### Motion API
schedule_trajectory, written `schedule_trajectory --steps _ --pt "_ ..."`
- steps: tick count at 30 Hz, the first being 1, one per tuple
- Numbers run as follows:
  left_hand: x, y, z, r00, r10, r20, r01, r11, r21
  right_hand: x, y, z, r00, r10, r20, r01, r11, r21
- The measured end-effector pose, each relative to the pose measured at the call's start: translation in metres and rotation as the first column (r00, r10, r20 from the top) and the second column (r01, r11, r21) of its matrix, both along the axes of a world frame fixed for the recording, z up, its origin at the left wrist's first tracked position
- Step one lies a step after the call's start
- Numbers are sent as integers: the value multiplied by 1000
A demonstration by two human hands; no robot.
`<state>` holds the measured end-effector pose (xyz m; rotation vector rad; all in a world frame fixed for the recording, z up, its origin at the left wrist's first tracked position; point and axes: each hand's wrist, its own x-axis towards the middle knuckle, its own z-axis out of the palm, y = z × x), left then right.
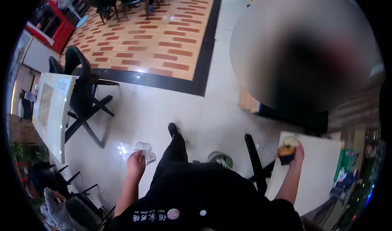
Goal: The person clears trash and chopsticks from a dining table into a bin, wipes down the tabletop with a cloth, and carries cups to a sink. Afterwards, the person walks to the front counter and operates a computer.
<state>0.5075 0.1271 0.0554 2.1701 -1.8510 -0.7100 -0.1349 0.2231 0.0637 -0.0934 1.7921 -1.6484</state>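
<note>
Clear plastic or glass pieces (pixel 145 152), perhaps cups or lids, are held at the fingertips of my left hand (pixel 136 164), out over the tiled floor. On the other side, my right hand (pixel 299 154) grips a small bundle (pixel 286 152) with yellow, orange and dark parts; its exact nature is unclear. That bundle is above the near edge of a pale table (pixel 316 165). Between my hands, lower down, a green round bin (pixel 220 160) stands on the floor.
Left, a white-topped table (pixel 55 108) has dark chairs (pixel 83 92) beside it. A person in grey (pixel 61 208) sits at lower left. Green and blue items (pixel 346 169) lie at the right table's far edge. A large blurred patch covers the upper right.
</note>
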Motion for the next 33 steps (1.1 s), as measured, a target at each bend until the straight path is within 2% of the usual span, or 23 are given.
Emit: schedule_trajectory --steps 2,4,5,7,9,12,13,16,18,19,20,21,22,23,24,26,27,28,29,30,31,32,33 --pt "7 -63 2 1000 -16 -2 16 1000 -13 16 -46 11 1000 -1 25 1 1000 3" --pt "16 -128 9 991 -135 17 135 991 25 41 -101 26 996 -16 89 14 1000 22" --pt "19 -161 11 992 -122 13 122 992 19 47 -126 23 993 -3 114 1 1000 18" --pt "21 -229 18 974 -225 18 225 974 18 61 -186 23 1000 3 30 -6 994 108" --pt "17 -295 23 975 -223 23 223 975 11 76 -248 25 985 136 -104 -120 983 141" --pt "8 -400 25 953 -300 45 298 954 35 82 -354 22 967 253 -35 -248 963 109" --pt "3 -435 25 948 -314 40 315 949 -3 99 -400 42 960 277 -37 -269 951 150" --pt "-13 -534 11 950 -309 37 311 949 -53 95 -514 47 913 404 -53 -392 906 163" --pt "-16 -578 5 958 -281 60 280 960 19 87 -595 40 804 555 -211 -528 831 174" --pt "-18 -606 4 962 -258 92 250 964 87 88 -642 48 771 606 -196 -579 795 180" --pt "-23 -624 -8 983 -164 88 157 984 78 69 -676 31 730 662 -170 -641 750 163" --pt "-34 -653 8 966 -209 155 153 938 310 85 -717 56 727 684 -64 -681 730 56" --pt "-45 -672 27 984 -108 141 98 992 75 71 -762 41 667 744 -36 -745 667 -12" --pt "-51 -694 16 990 -81 112 79 997 17 53 -803 33 626 779 -19 -779 625 -51" --pt "-58 -716 38 998 -33 51 28 995 97 62 -844 46 582 812 -27 -812 580 -58" --pt "-66 -759 42 999 9 45 -13 994 106 84 -904 81 422 883 -208 -872 458 174" --pt "-71 -784 39 999 1 46 -7 992 125 85 -942 80 425 879 -216 -867 464 183" --pt "-78 -811 38 999 45 -24 -43 996 79 83 -981 74 511 849 -136 -848 524 83" --pt "-80 -843 32 999 18 -44 -13 994 112 82 -1015 65 615 787 -57 -788 615 -18" --pt "-84 -870 27 992 58 -111 -57 998 14 78 -1048 60 589 806 -55 -807 590 9" --pt "-88 -898 14 987 22 -158 -34 997 -72 70 -1081 56 577 815 -52 -814 580 42" --pt "-103 -939 46 986 17 -167 -27 998 -60 74 -1111 66 609 789 -75 -772 612 171" --pt "-109 -973 43 995 -37 -93 32 998 -49 75 -1138 62 639 755 -150 -749 655 104"
